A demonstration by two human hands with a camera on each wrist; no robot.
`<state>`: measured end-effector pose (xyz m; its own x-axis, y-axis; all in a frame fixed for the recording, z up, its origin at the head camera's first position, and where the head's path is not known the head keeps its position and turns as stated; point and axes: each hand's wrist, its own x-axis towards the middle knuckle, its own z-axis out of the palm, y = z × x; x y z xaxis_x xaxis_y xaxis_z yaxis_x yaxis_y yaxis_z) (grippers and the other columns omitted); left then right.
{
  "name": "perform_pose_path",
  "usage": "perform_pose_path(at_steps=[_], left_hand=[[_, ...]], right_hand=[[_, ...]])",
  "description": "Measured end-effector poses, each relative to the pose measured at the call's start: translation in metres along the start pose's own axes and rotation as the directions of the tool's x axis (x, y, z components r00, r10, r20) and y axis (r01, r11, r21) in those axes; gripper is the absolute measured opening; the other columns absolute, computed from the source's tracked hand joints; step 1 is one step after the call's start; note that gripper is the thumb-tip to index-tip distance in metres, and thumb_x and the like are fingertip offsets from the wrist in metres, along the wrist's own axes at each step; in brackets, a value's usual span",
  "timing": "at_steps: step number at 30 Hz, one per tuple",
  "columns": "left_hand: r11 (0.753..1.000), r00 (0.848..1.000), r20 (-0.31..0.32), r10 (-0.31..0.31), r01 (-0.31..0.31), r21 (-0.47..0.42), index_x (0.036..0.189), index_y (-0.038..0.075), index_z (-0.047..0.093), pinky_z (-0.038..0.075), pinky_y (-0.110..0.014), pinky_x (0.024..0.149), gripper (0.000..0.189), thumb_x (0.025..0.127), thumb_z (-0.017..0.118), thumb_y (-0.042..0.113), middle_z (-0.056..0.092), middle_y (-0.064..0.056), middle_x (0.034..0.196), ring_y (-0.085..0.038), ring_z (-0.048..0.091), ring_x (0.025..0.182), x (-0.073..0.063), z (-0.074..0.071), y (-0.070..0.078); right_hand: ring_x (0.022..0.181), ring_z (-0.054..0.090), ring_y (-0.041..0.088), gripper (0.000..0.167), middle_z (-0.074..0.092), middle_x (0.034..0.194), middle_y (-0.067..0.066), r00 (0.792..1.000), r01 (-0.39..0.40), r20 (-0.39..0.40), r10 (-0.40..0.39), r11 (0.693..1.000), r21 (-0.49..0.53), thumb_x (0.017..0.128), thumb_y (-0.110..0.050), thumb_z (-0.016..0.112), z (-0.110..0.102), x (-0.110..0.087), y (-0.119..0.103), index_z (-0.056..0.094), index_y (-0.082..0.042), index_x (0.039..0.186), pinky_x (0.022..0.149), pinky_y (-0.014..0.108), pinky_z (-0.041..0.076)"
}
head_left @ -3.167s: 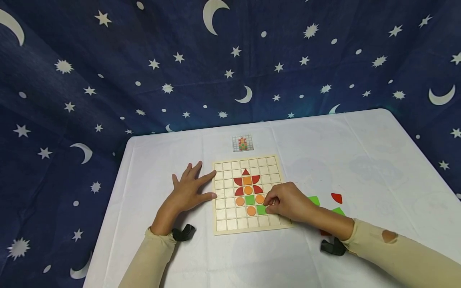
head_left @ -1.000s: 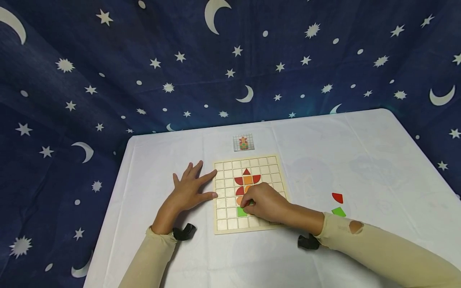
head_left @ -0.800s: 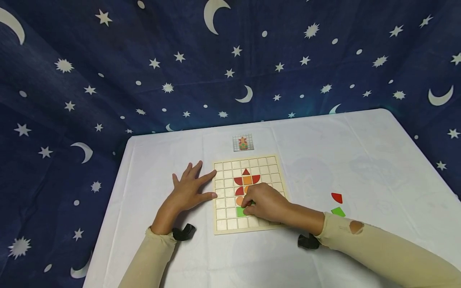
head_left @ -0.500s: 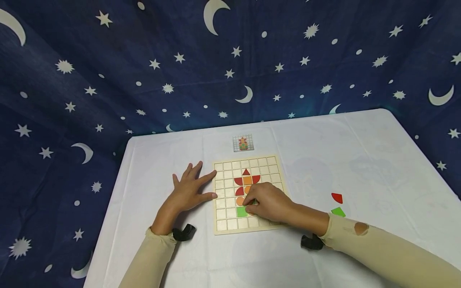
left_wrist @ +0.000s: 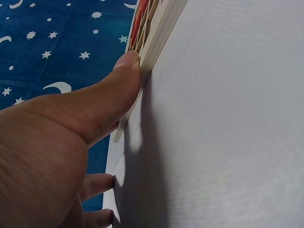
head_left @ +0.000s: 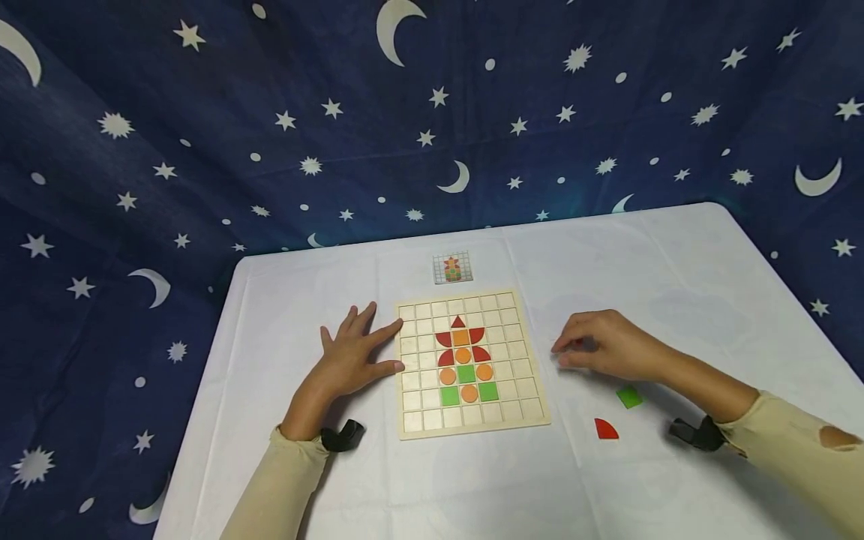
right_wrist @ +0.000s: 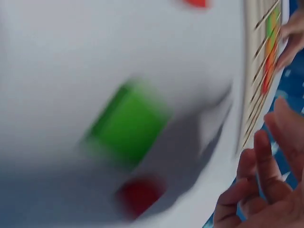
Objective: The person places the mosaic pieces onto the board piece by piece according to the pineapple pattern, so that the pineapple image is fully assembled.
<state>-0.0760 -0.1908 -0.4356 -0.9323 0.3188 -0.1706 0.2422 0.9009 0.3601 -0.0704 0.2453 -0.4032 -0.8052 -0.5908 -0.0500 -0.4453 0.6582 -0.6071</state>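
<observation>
My left hand (head_left: 354, 360) has its fingers spread, with fingertip and thumb against the left edge of the wooden grid board (head_left: 417, 420). In the left wrist view the thumb (left_wrist: 107, 102) presses on the board's edge. My right hand (head_left: 610, 346) hovers right of the board, its fingers loosely bent and nothing between them. Beneath it lie a green square tile (head_left: 629, 397) and, nearer the front, a red quarter-circle tile (head_left: 606, 429). A second red tile (right_wrist: 140, 194) shows in the right wrist view. On the board, red, orange and green tiles form a figure, including a green square (head_left: 449, 396) at lower left.
A small pattern card (head_left: 452, 267) with a similar coloured figure lies behind the board. The white tablecloth (head_left: 499, 487) covers the table, and a dark blue curtain (head_left: 378, 135) with moons and stars hangs behind it.
My right hand put a green square into the lower-left cell of the figure, let go and moved right off the board. My left hand has stayed at the board's edge.
</observation>
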Motion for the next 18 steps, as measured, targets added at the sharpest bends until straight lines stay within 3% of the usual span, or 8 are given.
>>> perform_pose_path(at_steps=[7,11,18], left_hand=[[1.000,1.000,-0.007,0.013,-0.013,-0.002,0.152,0.034,0.050,0.005,-0.088,0.106,0.077,0.084,0.076,0.059,0.022,-0.018,0.169,-0.049,0.011,0.156,0.000,0.001,-0.001],[1.000,1.000,-0.002,0.013,-0.013,-0.005,0.152,0.034,0.049,0.005,-0.088,0.107,0.077,0.084,0.076,0.059,0.021,-0.018,0.170,-0.049,0.010,0.157,0.000,0.000,-0.001],[1.000,1.000,-0.013,0.015,-0.015,-0.013,0.152,0.034,0.050,0.004,-0.088,0.106,0.077,0.083,0.077,0.059,0.021,-0.017,0.170,-0.049,0.010,0.157,0.000,0.002,-0.002]], right_hand=[[0.083,0.058,0.006,0.023,0.068,0.092,-0.018,0.990,-0.122,0.060,0.125,0.992,-0.039,0.078,-0.027,0.090,-0.026,-0.038,0.043,0.080,-0.033,0.098,0.074,0.023,0.051],[0.078,0.055,0.007,0.027,0.065,0.088,-0.016,0.991,-0.098,0.086,0.099,0.995,-0.016,0.076,-0.025,0.091,-0.031,-0.053,0.058,0.079,-0.029,0.100,0.067,0.020,0.047],[0.075,0.054,0.003,0.032,0.059,0.080,-0.018,0.994,-0.107,0.025,0.108,0.994,-0.034,0.073,-0.021,0.093,-0.026,-0.062,0.064,0.073,-0.032,0.094,0.065,0.019,0.047]])
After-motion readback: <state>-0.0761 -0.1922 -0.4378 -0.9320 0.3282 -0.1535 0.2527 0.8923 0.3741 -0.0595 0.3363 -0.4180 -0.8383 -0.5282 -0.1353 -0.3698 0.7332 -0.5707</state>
